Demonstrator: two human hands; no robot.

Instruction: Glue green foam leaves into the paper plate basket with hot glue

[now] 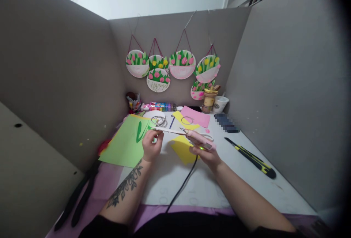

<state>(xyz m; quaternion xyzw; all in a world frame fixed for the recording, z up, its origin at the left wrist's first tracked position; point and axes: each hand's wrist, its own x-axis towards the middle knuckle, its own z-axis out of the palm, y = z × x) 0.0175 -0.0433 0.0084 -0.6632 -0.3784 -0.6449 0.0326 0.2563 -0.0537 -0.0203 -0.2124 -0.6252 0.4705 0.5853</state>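
Observation:
My left hand (152,146) is closed on the edge of a thin white piece (170,131), seen almost edge-on; it looks like part of a paper plate. My right hand (210,156) grips a pink hot glue gun (199,139) with a small green light and a black cable (185,181) running down toward my body. The gun's metal tip is at the right end of the white piece; whether they touch I cannot tell. Below the hands lies yellow paper (183,151). Green paper sheets (123,146) with a dark green cut strip lie left of my left hand.
On the right rest a yellow-black box cutter (253,158) and a blurred dark phone-like object (227,123). Coiled wire (159,121), pink paper (196,116) and a white cup (220,104) are farther back. Several decorated paper plates (182,70) hang on the grey back panel (175,26).

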